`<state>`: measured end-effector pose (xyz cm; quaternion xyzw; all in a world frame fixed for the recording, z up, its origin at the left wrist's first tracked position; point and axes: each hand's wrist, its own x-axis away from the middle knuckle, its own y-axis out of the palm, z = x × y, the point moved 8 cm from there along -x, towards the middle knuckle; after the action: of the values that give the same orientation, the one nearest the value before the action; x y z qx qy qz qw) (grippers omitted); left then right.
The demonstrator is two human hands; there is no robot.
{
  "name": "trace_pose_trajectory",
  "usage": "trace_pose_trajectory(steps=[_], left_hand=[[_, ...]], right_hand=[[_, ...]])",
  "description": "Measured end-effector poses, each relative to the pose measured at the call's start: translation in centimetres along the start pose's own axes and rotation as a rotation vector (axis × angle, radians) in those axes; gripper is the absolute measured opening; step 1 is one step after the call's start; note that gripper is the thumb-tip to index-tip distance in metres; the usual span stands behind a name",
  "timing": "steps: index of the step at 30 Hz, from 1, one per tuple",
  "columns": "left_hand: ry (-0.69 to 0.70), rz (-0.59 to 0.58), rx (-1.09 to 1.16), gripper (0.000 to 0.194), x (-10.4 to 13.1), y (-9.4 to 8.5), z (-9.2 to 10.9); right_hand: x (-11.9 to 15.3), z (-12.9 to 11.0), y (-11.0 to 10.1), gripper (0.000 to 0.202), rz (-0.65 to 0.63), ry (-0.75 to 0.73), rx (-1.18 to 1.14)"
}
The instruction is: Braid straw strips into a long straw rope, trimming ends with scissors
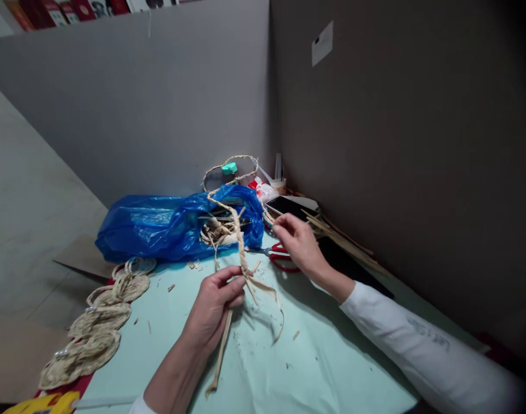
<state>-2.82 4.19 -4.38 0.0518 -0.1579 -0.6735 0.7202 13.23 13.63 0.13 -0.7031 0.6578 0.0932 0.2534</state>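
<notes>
1. Plaited straw cord (240,238): its lower end lies in the left hand (217,302), above a mint-green sheet (331,356). Clock directions are taken from this hold, twelve pointing away from the wearer.

2. Left grip: thumb and forefinger are closed upon the cord, where the plait gives way to unbraided straw.

3. Long axis: from the fingertips the cord runs toward twelve, bends toward eleven before the mouth of the blue plastic bag (146,224), then curls into a wide loop beyond it.

4. Free ends: loose strands (267,286) splay toward four; a longer straw end (223,353) trails from beneath the hand toward seven.

5. Right hand (299,244): poised at two, apart from the cord. Its thumb and forefinger are drawn toward each other; whether they meet or pinch a fine fibre cannot be told at this sharpness.

6. Governing relation: the loose strands lie on the right hand's side of the cord, below that hand, with nothing standing between; the left hand is nearer, touching their root.

7. Edges and room: red-handled scissors (268,252) lie between one and two, just beside the right hand. Grey partitions (159,103) bound the far and right sides; woven straw slippers (101,316) line the left edge. Open sheet extends from three to six.
</notes>
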Motion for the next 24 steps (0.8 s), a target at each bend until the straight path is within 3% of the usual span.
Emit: trace_pose_trajectory(steps=[2,5,10,13,18,24], left_hand=[[0.045,0.019,0.032,0.027,-0.2,-0.5,0.7],[0.062,0.060,0.028,0.027,-0.4,-1.3,1.2],[0.079,0.143,0.052,0.037,-0.4,-1.8,1.3],[0.090,0.175,0.074,0.036,-0.3,-1.8,1.4],[0.081,0.142,0.110,0.032,-0.3,-1.4,1.3],[0.059,0.093,0.161,0.028,-0.4,-1.3,1.0]], right_hand=[[0.6,0.2,2.1,0.015,-0.219,-0.023,0.044],[2.4,-0.1,4.8,0.049,-0.457,-0.032,0.039],[5.0,-1.1,8.0,0.043,-0.819,0.242,-0.514],[5.2,-1.0,8.3,0.043,-0.814,0.339,-0.651],[5.1,-0.4,7.8,0.032,-0.744,0.339,-0.575],[4.1,-1.5,6.2,0.025,-0.718,0.323,-0.541]])
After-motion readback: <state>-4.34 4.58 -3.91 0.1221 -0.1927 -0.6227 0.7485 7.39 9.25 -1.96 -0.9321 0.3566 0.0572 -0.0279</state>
